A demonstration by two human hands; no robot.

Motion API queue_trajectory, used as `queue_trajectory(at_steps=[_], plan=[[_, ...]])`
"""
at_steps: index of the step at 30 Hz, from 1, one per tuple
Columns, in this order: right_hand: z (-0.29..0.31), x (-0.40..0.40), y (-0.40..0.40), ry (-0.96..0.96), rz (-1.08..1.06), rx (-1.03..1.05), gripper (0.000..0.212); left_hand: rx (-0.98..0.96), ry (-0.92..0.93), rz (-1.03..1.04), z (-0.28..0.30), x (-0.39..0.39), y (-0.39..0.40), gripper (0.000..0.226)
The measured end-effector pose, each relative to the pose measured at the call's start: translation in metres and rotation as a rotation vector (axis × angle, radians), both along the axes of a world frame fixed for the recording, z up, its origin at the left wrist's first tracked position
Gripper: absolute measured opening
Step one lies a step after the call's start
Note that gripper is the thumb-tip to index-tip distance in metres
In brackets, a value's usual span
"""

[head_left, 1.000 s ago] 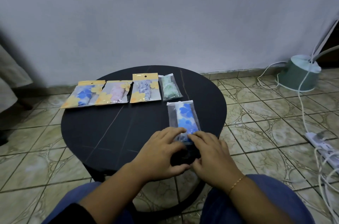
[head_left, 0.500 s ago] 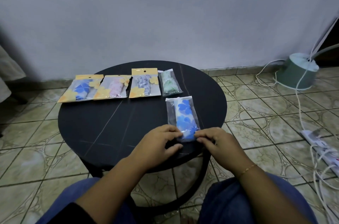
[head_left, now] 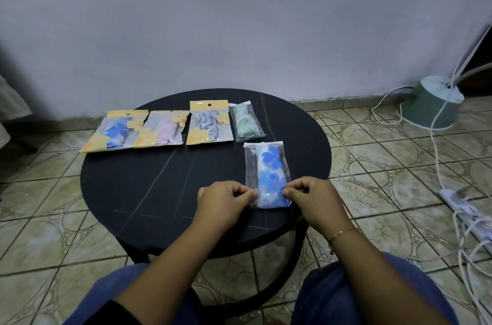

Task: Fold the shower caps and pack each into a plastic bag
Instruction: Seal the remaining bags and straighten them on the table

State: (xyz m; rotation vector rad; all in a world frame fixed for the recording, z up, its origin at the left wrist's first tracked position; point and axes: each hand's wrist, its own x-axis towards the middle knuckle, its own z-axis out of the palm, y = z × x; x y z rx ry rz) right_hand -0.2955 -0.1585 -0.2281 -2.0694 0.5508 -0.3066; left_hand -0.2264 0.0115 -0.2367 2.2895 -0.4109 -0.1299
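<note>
I can't see the near corners of the plastic bag [head_left: 267,173]; my left hand [head_left: 225,198] and right hand [head_left: 312,198] cover them. The print on the far packets [head_left: 159,129] is too small to read. The right edge cuts off the power strip [head_left: 464,211], and the lamp base [head_left: 431,105] loses its stem there.

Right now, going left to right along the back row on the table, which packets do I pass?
Blue-flowered packet with yellow card → pink packet with yellow card → grey-patterned packet with yellow card → green cap in a plain clear bag.
</note>
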Motion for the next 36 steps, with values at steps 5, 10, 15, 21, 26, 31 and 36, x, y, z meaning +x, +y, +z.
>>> queue_trajectory(at_steps=[5,10,15,21,26,31,36], plan=[[-0.003,0.006,0.006,0.123,0.022,-0.312,0.01,0.206,-0.194,-0.002,0.001,-0.002,-0.005,0.026],[-0.006,0.005,0.002,0.114,0.052,-0.246,0.013,0.027,-0.11,-0.029,-0.002,-0.001,-0.004,0.023],[-0.002,0.0,-0.003,0.026,0.107,-0.074,0.011,-0.031,-0.011,-0.067,0.004,-0.002,-0.001,0.025],[0.003,-0.009,-0.008,0.03,0.188,0.16,0.016,-0.003,0.017,-0.065,0.005,0.002,0.001,0.017],[0.003,-0.008,-0.009,0.046,0.152,-0.015,0.012,-0.044,-0.05,-0.108,0.001,-0.001,0.001,0.018],[0.0,-0.006,-0.006,0.035,0.14,-0.045,0.018,-0.129,-0.091,-0.158,-0.001,0.001,0.001,0.017],[-0.002,-0.006,-0.005,0.022,0.103,-0.039,0.021,-0.128,0.012,-0.052,-0.003,0.002,-0.003,0.014]])
